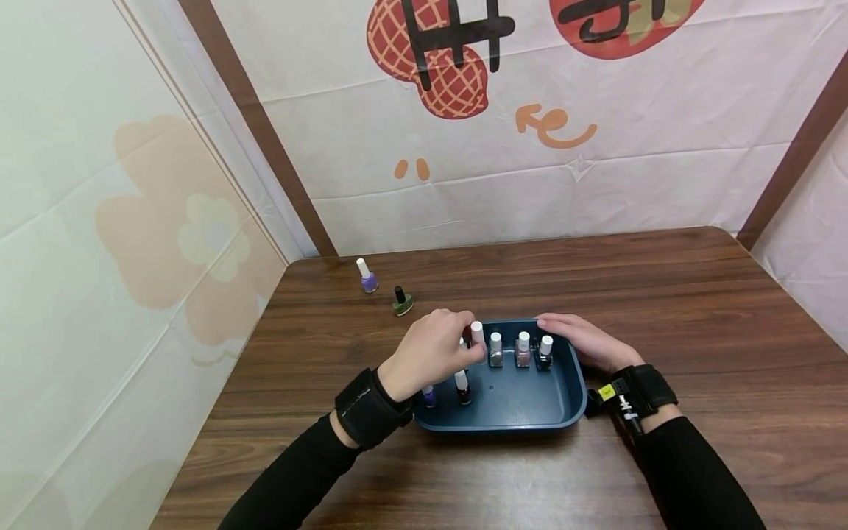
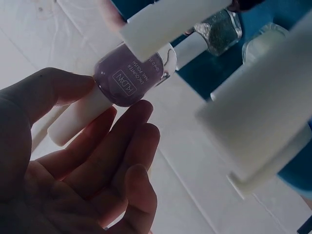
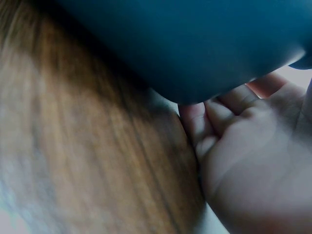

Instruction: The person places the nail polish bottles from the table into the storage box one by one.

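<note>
My left hand (image 1: 433, 350) is over the left part of a blue tray (image 1: 523, 427), its thumb and finger pinching a nail polish bottle (image 2: 129, 75). That bottle has mauve polish and a white cap (image 2: 80, 117). In the tray's back row stand a glittery nail polish (image 1: 495, 353), a pink one (image 1: 523, 356) and a dark one (image 1: 545, 361), all white-capped. A dark red bottle (image 1: 463, 391) and a purple one (image 1: 428, 397) stand nearer the front left, partly behind the left hand. My right hand (image 1: 592, 344) touches the tray's back right corner from outside, fingers extended along it.
Left of the tray, on the wooden table (image 1: 662, 294), stand a purple nail polish with a white cap (image 1: 368, 281) and a green one with a black cap (image 1: 402, 303). Printed fabric walls (image 1: 530, 199) rise behind the table and at its left.
</note>
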The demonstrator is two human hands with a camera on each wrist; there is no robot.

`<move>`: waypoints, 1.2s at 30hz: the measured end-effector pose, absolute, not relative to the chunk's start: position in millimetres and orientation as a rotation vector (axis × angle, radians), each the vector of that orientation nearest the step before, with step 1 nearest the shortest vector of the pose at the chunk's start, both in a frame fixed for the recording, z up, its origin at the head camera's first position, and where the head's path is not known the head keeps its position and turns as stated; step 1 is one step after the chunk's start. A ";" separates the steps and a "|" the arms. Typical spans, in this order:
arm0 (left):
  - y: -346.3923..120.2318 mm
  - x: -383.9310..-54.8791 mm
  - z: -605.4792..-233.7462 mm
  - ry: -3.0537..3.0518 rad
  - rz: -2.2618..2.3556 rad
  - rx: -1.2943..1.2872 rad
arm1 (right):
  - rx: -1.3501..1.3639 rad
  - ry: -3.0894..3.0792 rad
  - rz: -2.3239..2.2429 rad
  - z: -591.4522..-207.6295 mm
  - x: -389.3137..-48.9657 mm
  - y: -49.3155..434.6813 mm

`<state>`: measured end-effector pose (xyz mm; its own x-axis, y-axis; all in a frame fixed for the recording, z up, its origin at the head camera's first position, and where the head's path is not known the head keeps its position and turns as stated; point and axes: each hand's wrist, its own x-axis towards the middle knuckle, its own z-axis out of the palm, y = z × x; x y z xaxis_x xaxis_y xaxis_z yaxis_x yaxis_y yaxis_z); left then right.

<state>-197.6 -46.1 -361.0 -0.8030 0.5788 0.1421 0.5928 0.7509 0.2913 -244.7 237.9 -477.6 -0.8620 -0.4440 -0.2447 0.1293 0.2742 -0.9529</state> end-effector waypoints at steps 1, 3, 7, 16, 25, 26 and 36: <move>-45.2 -197.1 -361.4 -2.899 -0.495 -0.983 | -0.284 2.082 -1.621 -477.8 -244.9 237.9; -43.5 -196.2 -362.4 -2.899 -0.471 -1.014 | -0.292 2.085 -1.619 -477.9 -244.9 237.9; -40.0 -194.3 -364.4 -2.911 -0.448 -1.069 | -0.302 2.085 -1.617 -477.5 -245.1 238.0; -32.6 -192.2 -371.3 -2.979 -0.450 -1.158 | -0.310 2.071 -1.628 -477.0 -246.0 236.9; -27.7 -189.2 -374.2 -2.989 -0.385 -1.221 | -0.276 2.066 -1.639 -475.4 -243.8 237.3; -27.3 -188.9 -374.2 -2.996 -0.378 -1.224 | -0.276 2.067 -1.638 -475.1 -243.4 237.5; -22.7 -189.1 -374.7 -3.028 -0.289 -1.280 | -0.272 2.069 -1.631 -475.3 -243.1 239.0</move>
